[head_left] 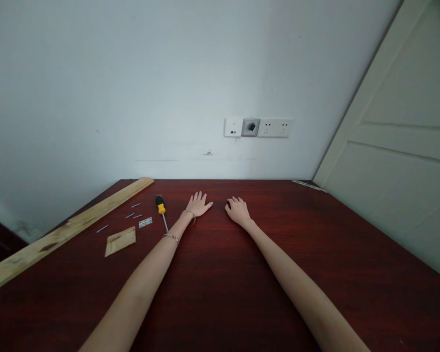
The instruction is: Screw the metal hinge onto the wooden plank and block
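My left hand (pixel 198 204) lies flat on the dark red tabletop (pixel 220 283), fingers spread, holding nothing. Bracelets circle that wrist and forearm. To its right, my right hand (pixel 238 210) rests on the table with fingers slightly curled and apart, also without anything in it. Left of my left hand lies a screwdriver (pixel 161 205) with a black and yellow handle; its shaft points toward my forearm, which sits close to the tip. A metal hinge (pixel 145 222), several screws (pixel 102 228) and a small wooden board (pixel 121 241) are spread further left.
A long wooden plank (pixel 69 227) runs along the table's left side. At the far right edge lies a thin, flat strip (pixel 309 186). Behind the table stands a white wall with sockets (pixel 275 128); a pale panelled door (pixel 399 142) borders the right side.
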{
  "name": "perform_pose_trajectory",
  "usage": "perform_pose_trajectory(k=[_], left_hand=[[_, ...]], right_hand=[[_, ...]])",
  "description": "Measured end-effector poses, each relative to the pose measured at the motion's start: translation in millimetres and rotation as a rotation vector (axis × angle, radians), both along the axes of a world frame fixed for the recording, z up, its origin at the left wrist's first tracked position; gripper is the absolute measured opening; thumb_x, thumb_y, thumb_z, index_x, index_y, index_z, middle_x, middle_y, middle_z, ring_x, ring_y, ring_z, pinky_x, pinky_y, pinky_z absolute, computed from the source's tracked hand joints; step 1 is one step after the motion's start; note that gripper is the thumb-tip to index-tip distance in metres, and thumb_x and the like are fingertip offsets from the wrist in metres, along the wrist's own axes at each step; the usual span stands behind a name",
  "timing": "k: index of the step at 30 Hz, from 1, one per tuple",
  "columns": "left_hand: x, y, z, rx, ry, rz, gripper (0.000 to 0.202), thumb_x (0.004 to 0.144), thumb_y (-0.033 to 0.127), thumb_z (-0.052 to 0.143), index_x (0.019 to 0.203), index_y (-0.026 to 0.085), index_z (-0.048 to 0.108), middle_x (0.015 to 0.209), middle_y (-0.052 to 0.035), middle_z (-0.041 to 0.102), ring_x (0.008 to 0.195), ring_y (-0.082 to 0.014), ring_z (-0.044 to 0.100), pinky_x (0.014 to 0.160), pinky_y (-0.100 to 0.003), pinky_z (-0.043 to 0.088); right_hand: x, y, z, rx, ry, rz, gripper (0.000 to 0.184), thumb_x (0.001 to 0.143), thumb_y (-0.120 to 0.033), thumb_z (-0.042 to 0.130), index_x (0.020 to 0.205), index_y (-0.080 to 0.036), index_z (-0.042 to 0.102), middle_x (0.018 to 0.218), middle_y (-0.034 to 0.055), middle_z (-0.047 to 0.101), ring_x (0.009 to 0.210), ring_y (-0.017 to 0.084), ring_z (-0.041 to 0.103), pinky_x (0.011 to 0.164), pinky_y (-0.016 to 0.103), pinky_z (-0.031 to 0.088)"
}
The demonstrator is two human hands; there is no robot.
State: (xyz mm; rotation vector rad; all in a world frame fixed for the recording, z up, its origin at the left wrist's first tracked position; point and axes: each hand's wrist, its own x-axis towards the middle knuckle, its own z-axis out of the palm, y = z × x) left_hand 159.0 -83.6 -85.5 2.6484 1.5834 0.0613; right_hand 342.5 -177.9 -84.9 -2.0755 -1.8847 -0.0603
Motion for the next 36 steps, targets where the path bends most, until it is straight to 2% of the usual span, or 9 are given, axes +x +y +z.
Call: perform_pose_trajectory(k=[6, 36], left_hand=[[-0.7, 0.8, 0.5, -0.011, -0.013, -0.003, 0.083, 0.091, 0.065, 0.015, 0.151, 0.009, 0.021, 0.158, -0.0170, 0.013, 0.146, -0.0309, 0.009, 0.116, -0.045, 0.013], [-0.9, 1.1, 1.2, 0.006, 0.006, -0.004, 0.080, 0.091, 0.064, 0.015, 0.150, 0.010, 0.023, 0.157, -0.0158, 0.015, 0.145, -0.0302, 0.011, 0.115, -0.044, 0.016]], right_hand=[[0.7, -1.3, -0.2, 0.009, 0.001, 0.016, 0.042, 0.094, -0.031, 0.036, 0.126, -0.015, 0.058, 0.138, 0.0126, 0.052, 0.130, 0.031, 0.040, 0.103, 0.042, 0.033], [0.3, -4.2, 2.2, -0.002, 0.007, 0.019, 0.041, 0.095, -0.028, 0.035, 0.127, -0.015, 0.057, 0.139, 0.0136, 0.052, 0.132, 0.029, 0.039, 0.105, 0.040, 0.032]])
